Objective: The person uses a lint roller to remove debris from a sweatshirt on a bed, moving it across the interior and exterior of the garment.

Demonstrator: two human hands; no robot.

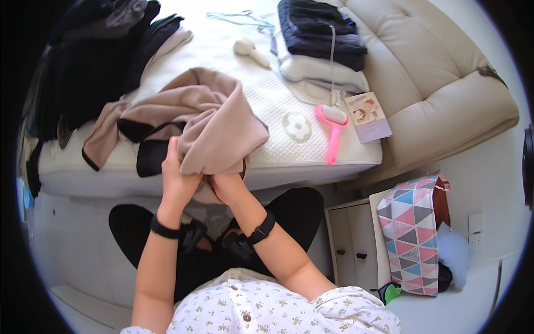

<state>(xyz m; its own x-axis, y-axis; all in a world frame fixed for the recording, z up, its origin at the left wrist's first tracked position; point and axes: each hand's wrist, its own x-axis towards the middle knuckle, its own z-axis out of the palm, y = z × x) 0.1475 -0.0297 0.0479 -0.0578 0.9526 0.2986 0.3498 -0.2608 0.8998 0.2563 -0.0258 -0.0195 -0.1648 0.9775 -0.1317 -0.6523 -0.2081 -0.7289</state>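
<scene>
A dusty-brown garment (pixel 221 125) with black edging lies bunched at the near edge of the bed, partly raised in front of me. My left hand (pixel 181 173) is closed on its lower left side, thumb pointing up along the cloth. Tucked under the hanging fold, my right hand (pixel 225 186) grips the near edge; its fingertips are hidden by the cloth. One sleeve-like end with a dark border trails off to the left across the mattress. Black cloth shows within the folds near my left thumb.
On the white mattress (pixel 300 149) are a pink lint roller (pixel 334 132), a booklet (pixel 369 116), a cream handheld device (pixel 251 53) and pale blue hangers (pixel 240 21). Dark clothes (pixel 83 83) heap at left; folded ones (pixel 322 42) are stacked beside the beige headboard (pixel 428 72). A triangle-patterned bag (pixel 410 239) stands right.
</scene>
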